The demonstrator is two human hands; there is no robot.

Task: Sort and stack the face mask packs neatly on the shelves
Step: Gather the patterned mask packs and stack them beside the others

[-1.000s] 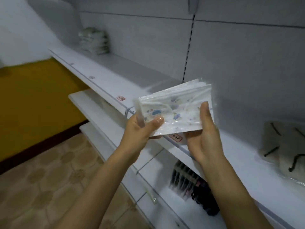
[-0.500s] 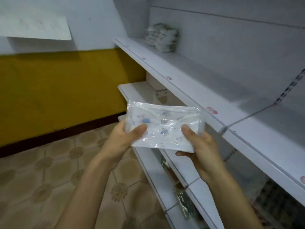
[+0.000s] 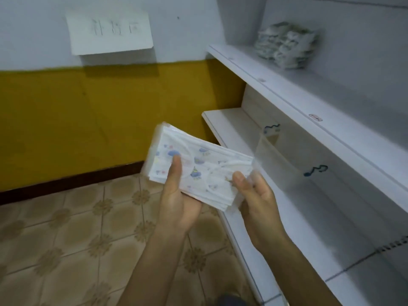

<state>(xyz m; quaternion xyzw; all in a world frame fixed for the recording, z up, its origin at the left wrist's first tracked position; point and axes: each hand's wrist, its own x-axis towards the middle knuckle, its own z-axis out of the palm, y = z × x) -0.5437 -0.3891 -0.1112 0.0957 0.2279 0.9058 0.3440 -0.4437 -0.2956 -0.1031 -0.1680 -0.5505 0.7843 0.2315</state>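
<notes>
A clear-wrapped face mask pack (image 3: 205, 171), white with small blue and pink prints, is held in front of me over the floor. My left hand (image 3: 176, 204) grips its left part, thumb on top and fingers underneath. My right hand (image 3: 258, 199) pinches its right end. On the far end of the upper shelf (image 3: 298, 100) sits a stack of mask packs (image 3: 286, 45). Other clear packs (image 3: 273, 133) lie on the lower shelf (image 3: 238, 133), seen only in part.
White shelving runs along the right side, with a price tag (image 3: 315, 117) on the upper shelf's edge. A yellow and white wall with a paper sign (image 3: 110, 32) stands ahead. Patterned floor tiles (image 3: 66, 239) lie to the left.
My view has swung left along the shelving. The pack has come down and away from the upper shelf, and the far stack of packs now appears closer.
</notes>
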